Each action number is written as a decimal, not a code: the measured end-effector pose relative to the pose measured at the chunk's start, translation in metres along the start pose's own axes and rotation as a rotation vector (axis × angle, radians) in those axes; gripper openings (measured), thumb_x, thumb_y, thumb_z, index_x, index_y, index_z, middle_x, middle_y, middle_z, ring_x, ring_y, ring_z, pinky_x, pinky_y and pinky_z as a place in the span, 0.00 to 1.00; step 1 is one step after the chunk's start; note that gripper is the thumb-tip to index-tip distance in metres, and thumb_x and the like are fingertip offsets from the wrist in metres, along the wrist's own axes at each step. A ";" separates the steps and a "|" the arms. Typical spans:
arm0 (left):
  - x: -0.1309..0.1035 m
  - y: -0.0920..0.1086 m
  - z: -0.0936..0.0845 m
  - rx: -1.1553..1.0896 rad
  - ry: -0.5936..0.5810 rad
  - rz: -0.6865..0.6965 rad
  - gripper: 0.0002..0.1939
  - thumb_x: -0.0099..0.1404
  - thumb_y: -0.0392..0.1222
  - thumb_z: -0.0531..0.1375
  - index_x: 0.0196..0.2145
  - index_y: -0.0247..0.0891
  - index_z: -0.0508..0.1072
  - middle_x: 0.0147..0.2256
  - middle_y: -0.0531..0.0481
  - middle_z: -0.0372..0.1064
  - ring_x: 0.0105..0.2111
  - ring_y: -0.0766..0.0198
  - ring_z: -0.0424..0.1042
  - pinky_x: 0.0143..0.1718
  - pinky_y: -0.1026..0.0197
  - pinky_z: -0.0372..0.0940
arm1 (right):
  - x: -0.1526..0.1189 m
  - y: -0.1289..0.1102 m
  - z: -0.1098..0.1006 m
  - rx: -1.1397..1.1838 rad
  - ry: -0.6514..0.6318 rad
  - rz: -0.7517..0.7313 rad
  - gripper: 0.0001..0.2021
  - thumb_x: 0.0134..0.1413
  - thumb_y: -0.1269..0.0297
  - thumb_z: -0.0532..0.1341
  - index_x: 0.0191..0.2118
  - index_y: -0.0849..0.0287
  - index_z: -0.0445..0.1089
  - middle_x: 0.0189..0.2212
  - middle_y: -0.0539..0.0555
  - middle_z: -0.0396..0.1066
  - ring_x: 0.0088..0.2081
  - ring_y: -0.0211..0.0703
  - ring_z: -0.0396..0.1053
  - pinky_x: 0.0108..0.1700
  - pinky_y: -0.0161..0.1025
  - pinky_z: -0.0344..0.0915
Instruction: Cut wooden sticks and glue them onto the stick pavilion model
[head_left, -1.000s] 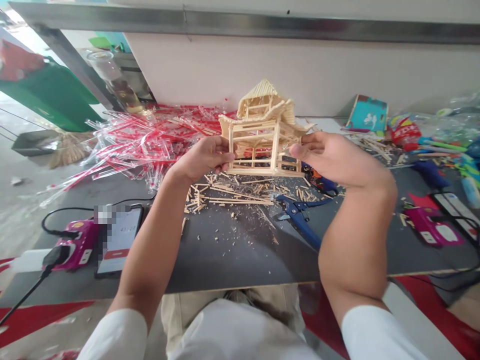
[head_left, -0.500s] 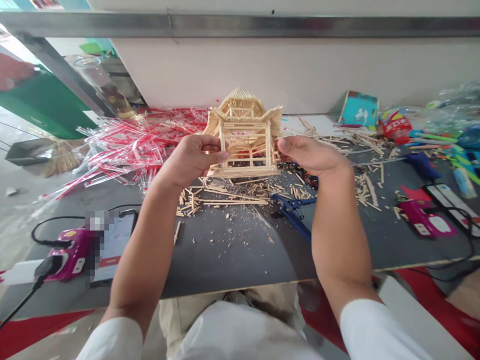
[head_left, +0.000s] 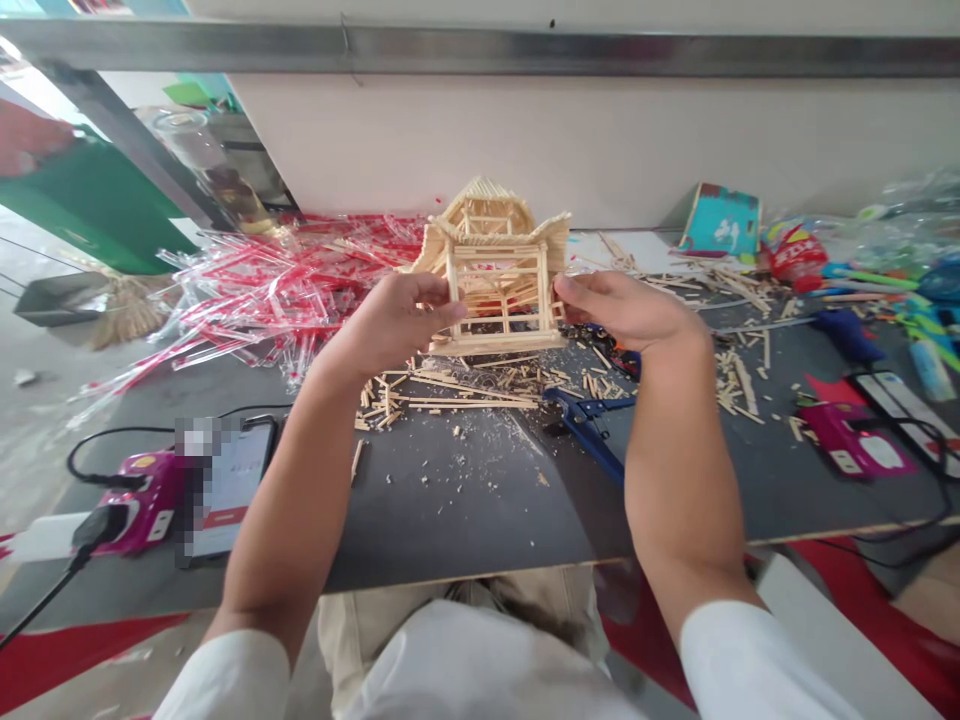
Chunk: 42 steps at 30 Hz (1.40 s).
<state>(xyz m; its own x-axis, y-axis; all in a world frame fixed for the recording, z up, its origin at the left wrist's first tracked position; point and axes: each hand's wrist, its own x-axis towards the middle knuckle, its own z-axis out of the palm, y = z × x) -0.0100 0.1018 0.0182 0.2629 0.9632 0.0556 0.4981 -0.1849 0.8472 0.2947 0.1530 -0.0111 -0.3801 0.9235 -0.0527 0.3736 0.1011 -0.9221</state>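
A small house model of thin wooden sticks [head_left: 499, 262], with a pitched, flared roof and an open frame, is held upright above the table. My left hand [head_left: 401, 318] grips its left side, thumb on the front corner post and fingers behind. On the right side, my right hand [head_left: 619, 305] pinches the lower frame near the corner. Beneath the model lie loose sticks and cut bits [head_left: 472, 390], along with pale crumbs. A blue-handled cutter [head_left: 596, 435] rests on the table just below my right hand.
Red and clear plastic wrappers [head_left: 277, 290] are heaped at the left. A phone [head_left: 232, 490] and a magenta power strip [head_left: 142, 500] lie front left. Another magenta power block [head_left: 855, 438] is at the right. A metal bar [head_left: 525, 52] crosses above the back.
The model and my left hand have shifted slightly to the right in view. Both hands keep their hold, and the surroundings look the same.
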 end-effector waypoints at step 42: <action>-0.079 -0.078 0.031 0.782 -0.041 -0.078 0.16 0.75 0.45 0.55 0.48 0.42 0.82 0.50 0.42 0.80 0.46 0.49 0.79 0.40 0.56 0.68 | -0.076 0.066 0.091 -0.767 0.141 -0.264 0.16 0.70 0.62 0.61 0.57 0.62 0.76 0.53 0.65 0.78 0.60 0.66 0.69 0.63 0.62 0.67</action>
<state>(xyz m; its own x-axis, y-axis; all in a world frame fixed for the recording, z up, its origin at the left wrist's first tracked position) -0.0439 0.0342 -0.0690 0.2264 0.9738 -0.0210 0.9491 -0.2157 0.2293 0.2712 0.0558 -0.1032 -0.4453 0.8666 0.2251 0.7806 0.4989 -0.3766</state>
